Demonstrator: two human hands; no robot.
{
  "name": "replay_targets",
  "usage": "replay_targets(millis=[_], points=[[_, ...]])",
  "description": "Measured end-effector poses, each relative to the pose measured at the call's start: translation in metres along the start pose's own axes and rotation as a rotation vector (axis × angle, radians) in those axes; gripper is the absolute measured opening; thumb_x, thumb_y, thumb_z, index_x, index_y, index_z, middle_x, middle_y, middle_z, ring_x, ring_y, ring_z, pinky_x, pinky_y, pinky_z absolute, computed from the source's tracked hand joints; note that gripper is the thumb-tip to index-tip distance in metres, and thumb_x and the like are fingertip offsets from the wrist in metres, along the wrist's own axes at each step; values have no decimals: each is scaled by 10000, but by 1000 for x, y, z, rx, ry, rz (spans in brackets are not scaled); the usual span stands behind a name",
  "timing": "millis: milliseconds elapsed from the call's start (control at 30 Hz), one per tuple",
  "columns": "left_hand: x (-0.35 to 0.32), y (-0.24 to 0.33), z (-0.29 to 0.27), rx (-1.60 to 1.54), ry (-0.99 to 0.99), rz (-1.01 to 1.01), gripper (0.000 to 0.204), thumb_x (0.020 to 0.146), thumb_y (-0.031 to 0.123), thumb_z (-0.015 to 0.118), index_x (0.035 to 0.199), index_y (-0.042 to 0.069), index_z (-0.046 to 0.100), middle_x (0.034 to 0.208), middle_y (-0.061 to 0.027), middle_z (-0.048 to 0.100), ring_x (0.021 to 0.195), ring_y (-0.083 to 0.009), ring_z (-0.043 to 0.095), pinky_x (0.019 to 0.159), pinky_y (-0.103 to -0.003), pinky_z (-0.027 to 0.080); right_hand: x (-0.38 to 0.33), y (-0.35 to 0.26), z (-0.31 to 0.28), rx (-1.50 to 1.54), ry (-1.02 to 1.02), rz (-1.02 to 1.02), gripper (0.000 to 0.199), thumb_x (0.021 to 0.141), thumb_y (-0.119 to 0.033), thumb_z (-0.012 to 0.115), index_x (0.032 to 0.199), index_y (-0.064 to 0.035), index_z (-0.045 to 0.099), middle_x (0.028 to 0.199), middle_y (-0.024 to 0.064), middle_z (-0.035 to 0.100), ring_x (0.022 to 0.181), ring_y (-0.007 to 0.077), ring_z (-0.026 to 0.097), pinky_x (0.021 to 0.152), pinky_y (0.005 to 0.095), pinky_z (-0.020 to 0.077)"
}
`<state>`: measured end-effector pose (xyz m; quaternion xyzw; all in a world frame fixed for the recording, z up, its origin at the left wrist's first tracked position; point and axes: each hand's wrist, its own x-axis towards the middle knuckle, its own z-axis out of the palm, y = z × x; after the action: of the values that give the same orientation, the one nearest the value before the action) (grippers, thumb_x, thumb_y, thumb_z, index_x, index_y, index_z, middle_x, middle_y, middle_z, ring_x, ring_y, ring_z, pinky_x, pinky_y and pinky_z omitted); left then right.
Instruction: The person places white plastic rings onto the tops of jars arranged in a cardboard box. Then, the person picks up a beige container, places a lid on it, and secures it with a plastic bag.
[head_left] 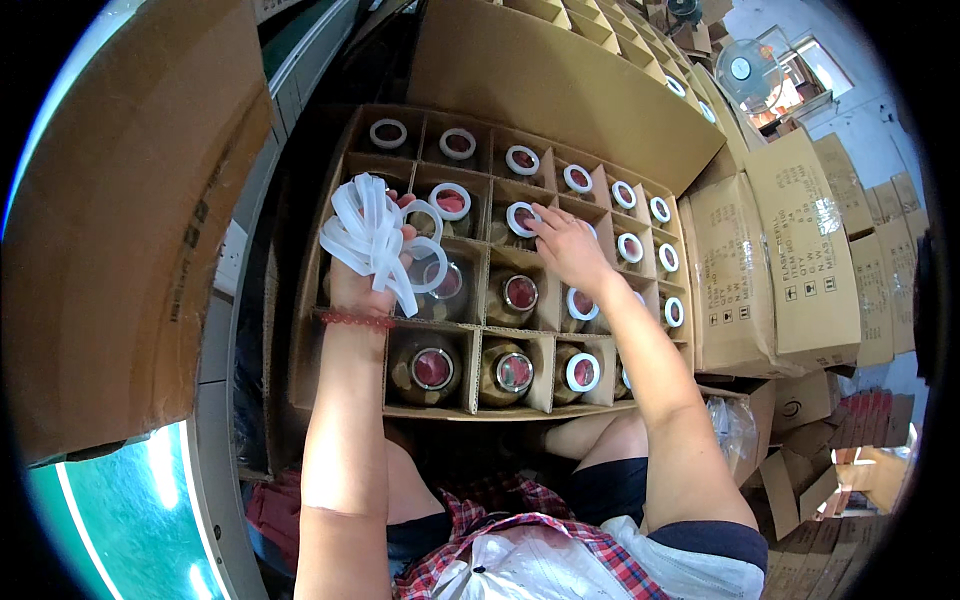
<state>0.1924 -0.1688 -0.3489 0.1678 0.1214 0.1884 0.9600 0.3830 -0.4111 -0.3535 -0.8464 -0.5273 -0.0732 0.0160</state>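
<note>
An open cardboard box [330,190] with card dividers holds several brown glass jars, one per cell. Most jar mouths carry a white ring, like the one at the back [522,160]. Three jars in the near cells, such as one in the front row [432,368], show a bare mouth. My left hand [372,268] is shut on a bunch of white rings [365,232] above the box's left cells. My right hand [570,248] reaches into the middle of the box. Its fingertips press a white ring [521,217] onto a jar mouth.
The box's big flap [540,80] stands up behind it. Sealed cartons [790,260] are stacked to the right, with folded cardboard lower right [800,470]. A large cardboard sheet [130,210] rises on the left above a green surface [130,520]. A fan [745,70] stands far back.
</note>
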Motion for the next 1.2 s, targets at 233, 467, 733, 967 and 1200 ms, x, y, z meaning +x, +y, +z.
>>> replay_targets(millis=[233,467,733,967,1200], points=[[1,-10,4,112,137,19,257,911,213,552,1122,70,583,1110,-116,608,986,-214,603,769,-309,516,17,-100,-60,1151,-154,311,288,901,-205,614,1131,-32,616,937,19,659,797,79,605,625,208,466],[16,-25,-23,33,29,-8,284,903,245,569,1127,72,577,1086,-123,616,950,-237,627,774,-362,553,6,-133,-32,1728,36,535,216,898,-117,616,1073,9,609,867,47,651,664,90,599,557,212,480],[16,-68,-16,-213,-113,14,339,892,312,577,1131,72,555,1063,-119,613,919,-244,631,744,-384,566,13,-135,-56,1230,428,402,147,885,-70,620,999,24,620,758,28,635,620,61,570,549,204,472],[10,-56,5,-103,94,-67,283,922,333,521,1031,80,587,919,-82,638,772,-194,655,395,-206,478,11,-108,-79,1194,499,541,219,918,-110,581,1090,20,619,833,31,645,643,57,569,522,198,491],[21,-35,-7,-60,137,47,332,930,274,547,1073,-25,549,874,-84,606,695,-147,607,344,-172,376,-50,-60,-12,258,155,301,208,880,-189,566,892,4,645,817,119,644,659,264,643,567,401,507]])
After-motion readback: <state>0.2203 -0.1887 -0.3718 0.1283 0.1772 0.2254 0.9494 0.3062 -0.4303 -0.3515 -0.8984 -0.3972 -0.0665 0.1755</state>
